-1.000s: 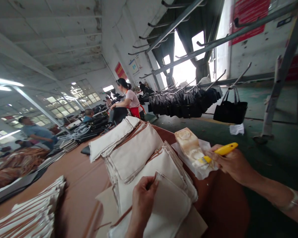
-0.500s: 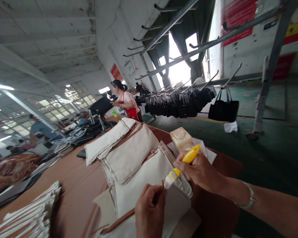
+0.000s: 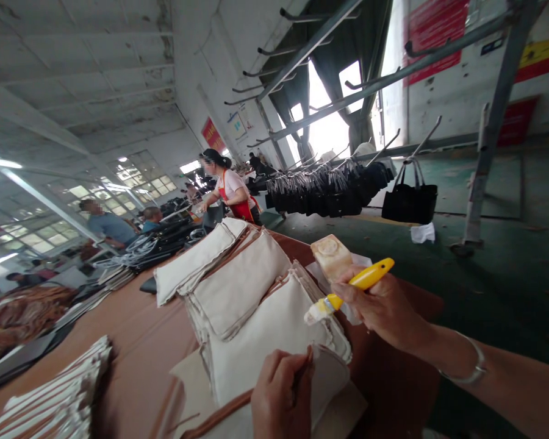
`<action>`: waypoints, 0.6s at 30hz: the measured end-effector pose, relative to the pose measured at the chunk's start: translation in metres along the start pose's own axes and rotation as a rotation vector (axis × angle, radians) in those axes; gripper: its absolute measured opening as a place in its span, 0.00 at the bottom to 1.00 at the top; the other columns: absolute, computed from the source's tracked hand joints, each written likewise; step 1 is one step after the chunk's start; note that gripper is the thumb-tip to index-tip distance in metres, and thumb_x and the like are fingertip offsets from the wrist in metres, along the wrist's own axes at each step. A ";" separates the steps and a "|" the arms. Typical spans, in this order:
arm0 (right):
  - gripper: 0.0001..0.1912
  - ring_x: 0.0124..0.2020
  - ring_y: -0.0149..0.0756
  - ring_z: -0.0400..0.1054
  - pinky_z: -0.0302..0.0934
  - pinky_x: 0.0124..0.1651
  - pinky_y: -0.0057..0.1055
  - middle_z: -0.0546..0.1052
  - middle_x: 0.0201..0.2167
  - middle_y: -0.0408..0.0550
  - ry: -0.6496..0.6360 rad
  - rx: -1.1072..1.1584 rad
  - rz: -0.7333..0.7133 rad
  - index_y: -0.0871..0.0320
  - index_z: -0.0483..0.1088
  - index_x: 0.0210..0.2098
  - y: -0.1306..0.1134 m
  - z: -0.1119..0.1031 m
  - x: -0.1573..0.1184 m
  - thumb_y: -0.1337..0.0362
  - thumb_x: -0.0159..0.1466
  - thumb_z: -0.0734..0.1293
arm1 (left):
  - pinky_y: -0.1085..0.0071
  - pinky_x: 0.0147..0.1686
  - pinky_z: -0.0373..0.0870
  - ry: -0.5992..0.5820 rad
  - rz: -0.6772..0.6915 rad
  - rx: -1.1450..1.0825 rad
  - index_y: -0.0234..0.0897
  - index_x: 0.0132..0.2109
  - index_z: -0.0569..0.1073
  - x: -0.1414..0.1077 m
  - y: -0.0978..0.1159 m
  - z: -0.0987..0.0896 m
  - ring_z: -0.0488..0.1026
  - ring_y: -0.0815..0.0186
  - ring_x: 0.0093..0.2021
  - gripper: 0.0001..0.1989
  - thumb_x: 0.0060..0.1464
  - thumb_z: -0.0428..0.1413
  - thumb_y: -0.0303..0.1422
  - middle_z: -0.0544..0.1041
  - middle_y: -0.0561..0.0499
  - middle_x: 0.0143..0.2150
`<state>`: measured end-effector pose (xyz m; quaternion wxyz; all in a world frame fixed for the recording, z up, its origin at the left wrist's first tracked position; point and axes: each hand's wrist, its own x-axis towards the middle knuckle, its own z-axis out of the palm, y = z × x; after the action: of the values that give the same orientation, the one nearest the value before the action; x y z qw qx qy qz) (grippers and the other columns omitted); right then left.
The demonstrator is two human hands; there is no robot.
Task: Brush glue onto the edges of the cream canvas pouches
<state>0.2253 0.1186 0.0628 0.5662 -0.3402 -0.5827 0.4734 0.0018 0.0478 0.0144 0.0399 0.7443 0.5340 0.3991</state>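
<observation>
My right hand grips a yellow-handled brush, its pale bristles pointing left, apart from the pieces below. Closed in a pinch, my left hand holds the edge of a cream fabric piece with brown trim. A narrow brown strip runs out to the left of that hand. Under and beyond both hands lie stacks of cream fabric panels with brown edges. Behind the brush stands a cream plastic container on a white sheet.
The brown tabletop carries another pile of cream and brown pieces at lower left. A metal rack with black bags stands beyond the table. A person in a red apron is at the far end.
My right hand has drawn the brush up and right, away from the edge in my left hand. My left hand has shifted slightly. The person in the apron has lowered their arms.
</observation>
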 end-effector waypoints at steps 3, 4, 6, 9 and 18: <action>0.15 0.14 0.24 0.52 0.47 0.17 0.23 0.61 0.14 0.35 -0.007 0.028 0.004 0.60 0.67 0.33 -0.003 -0.008 0.002 0.54 0.67 0.66 | 0.76 0.31 0.67 0.052 0.169 0.104 0.41 0.39 0.75 -0.007 0.001 -0.001 0.71 0.68 0.31 0.04 0.62 0.55 0.32 0.73 0.52 0.30; 0.15 0.14 0.24 0.51 0.47 0.18 0.22 0.61 0.14 0.35 -0.035 0.029 0.007 0.60 0.67 0.32 -0.004 -0.010 0.001 0.54 0.68 0.66 | 0.75 0.31 0.67 0.061 0.212 0.135 0.41 0.39 0.74 -0.008 0.002 -0.001 0.71 0.68 0.30 0.04 0.62 0.54 0.31 0.73 0.52 0.30; 0.16 0.15 0.23 0.52 0.47 0.18 0.22 0.61 0.14 0.35 -0.107 0.016 0.028 0.60 0.66 0.31 -0.006 -0.011 -0.002 0.54 0.68 0.65 | 0.74 0.31 0.67 0.067 0.284 0.189 0.41 0.40 0.73 -0.009 0.005 -0.003 0.70 0.68 0.29 0.04 0.63 0.54 0.30 0.73 0.52 0.29; 0.17 0.15 0.24 0.53 0.46 0.18 0.22 0.62 0.15 0.36 -0.246 0.024 0.106 0.60 0.66 0.31 -0.007 -0.011 -0.007 0.53 0.67 0.67 | 0.73 0.30 0.67 0.023 0.358 0.239 0.41 0.40 0.72 -0.009 0.008 -0.006 0.70 0.67 0.29 0.03 0.62 0.54 0.28 0.74 0.52 0.29; 0.15 0.16 0.23 0.49 0.44 0.18 0.22 0.59 0.15 0.35 -0.248 0.082 0.135 0.60 0.66 0.30 -0.006 -0.017 -0.003 0.55 0.65 0.68 | 0.71 0.31 0.69 -0.060 0.365 0.253 0.41 0.43 0.73 -0.010 0.007 -0.010 0.71 0.66 0.30 0.05 0.59 0.57 0.26 0.75 0.51 0.31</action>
<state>0.2433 0.1171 0.0656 0.4701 -0.2944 -0.6041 0.5722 -0.0003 0.0328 0.0190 -0.1106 0.8392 0.4347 0.3074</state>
